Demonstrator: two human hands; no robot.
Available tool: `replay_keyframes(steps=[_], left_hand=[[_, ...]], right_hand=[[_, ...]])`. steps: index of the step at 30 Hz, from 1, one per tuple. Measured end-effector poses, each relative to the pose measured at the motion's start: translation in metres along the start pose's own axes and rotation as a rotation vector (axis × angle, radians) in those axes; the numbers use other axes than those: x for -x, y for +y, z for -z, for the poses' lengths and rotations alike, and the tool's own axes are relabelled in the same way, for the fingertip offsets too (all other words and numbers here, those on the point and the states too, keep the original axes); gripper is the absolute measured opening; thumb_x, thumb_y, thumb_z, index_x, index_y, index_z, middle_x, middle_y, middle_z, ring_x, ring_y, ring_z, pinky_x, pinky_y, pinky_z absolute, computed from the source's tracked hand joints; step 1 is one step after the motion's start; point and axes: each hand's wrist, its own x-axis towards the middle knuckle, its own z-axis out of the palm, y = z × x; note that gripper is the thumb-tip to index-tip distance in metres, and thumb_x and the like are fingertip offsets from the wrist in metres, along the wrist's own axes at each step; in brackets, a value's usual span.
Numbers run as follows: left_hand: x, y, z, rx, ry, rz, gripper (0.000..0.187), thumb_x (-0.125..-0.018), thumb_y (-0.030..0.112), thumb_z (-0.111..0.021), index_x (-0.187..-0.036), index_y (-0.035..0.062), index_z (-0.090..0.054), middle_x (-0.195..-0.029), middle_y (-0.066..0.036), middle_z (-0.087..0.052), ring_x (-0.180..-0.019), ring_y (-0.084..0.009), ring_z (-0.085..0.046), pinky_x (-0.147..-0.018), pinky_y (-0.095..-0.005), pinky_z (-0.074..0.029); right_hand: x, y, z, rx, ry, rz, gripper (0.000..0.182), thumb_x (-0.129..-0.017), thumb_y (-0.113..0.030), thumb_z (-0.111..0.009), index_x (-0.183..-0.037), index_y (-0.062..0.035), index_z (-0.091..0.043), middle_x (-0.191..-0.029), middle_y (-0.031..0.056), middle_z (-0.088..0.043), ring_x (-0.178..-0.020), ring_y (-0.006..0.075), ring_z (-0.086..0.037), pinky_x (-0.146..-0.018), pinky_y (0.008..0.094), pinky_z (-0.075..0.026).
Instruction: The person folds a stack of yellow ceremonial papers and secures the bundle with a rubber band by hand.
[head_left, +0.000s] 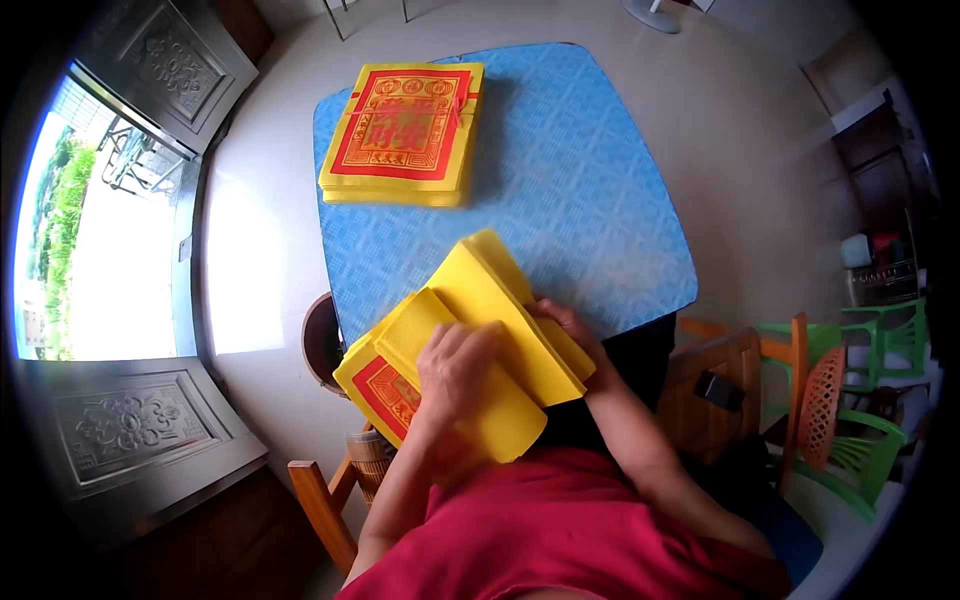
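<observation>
A loose stack of yellow joss paper (pixel 500 310) lies fanned partly open in front of my red shirt, at the table's near edge. My left hand (pixel 455 370) is on the left part, fingers curled over a yellow sheet; its fingertips are slightly blurred. Below that hand a sheet with a red printed panel (pixel 385 385) shows. My right hand (pixel 575 330) grips the right side of the stack, its fingers partly hidden behind the paper. Farther off, a tied pile of joss paper (pixel 400 135) with red print and a red ribbon rests on the table.
The blue patterned table (pixel 590 190) stands ahead. A brown bin (pixel 322 345) is at its left side. Wooden chair parts (pixel 325 510) flank me, with a dark phone-like object (pixel 720 390) on the right one. Green chairs (pixel 870 450) stand farther right; an open door is left.
</observation>
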Motion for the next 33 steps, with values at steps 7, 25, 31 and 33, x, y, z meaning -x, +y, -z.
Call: replay_keyframes(steps=[7,25,31,33], left_hand=[[-0.001,0.0,-0.002,-0.01,0.011,-0.028,0.025,-0.073,0.002,-0.071,-0.097,0.0058,-0.07,-0.081,-0.007,-0.065,-0.076,-0.0239,-0.06,-0.067,-0.0337,-0.049],[0.006,0.01,0.004,-0.135,0.035,-0.026,0.014,-0.075,0.003,-0.066,-0.088,0.0071,-0.07,-0.09,-0.006,-0.065,-0.094,-0.0274,-0.058,-0.086,-0.0382,-0.044],[0.004,0.018,0.005,-0.171,0.057,0.018,0.013,-0.075,0.011,-0.063,-0.086,0.0089,-0.07,-0.095,-0.006,-0.065,-0.102,-0.0289,-0.056,-0.095,-0.0428,-0.035],[0.004,0.02,0.003,-0.169,0.065,0.035,0.013,-0.074,0.013,-0.064,-0.085,0.009,-0.07,-0.096,-0.006,-0.065,-0.103,-0.0292,-0.056,-0.095,-0.0431,-0.035]], right_hand=[[0.001,0.0,0.009,0.02,0.077,-0.031,0.038,-0.097,-0.026,-0.045,-0.123,0.0002,-0.053,-0.111,0.0125,-0.063,-0.096,0.0162,-0.064,-0.083,0.0295,-0.052],[0.002,-0.008,-0.003,0.102,0.011,0.02,0.04,-0.096,-0.023,-0.042,-0.129,-0.0025,-0.05,-0.113,0.0096,-0.062,-0.097,0.0139,-0.062,-0.086,0.0281,-0.049],[-0.005,-0.009,-0.002,0.08,0.019,0.0,0.037,-0.099,-0.025,-0.042,-0.127,-0.0029,-0.051,-0.111,0.0094,-0.062,-0.096,0.0133,-0.062,-0.085,0.0284,-0.049],[-0.015,-0.001,0.024,0.105,-0.009,-0.026,0.037,-0.099,-0.027,-0.043,-0.126,-0.0037,-0.052,-0.111,0.0095,-0.062,-0.096,0.0138,-0.062,-0.085,0.0291,-0.05]])
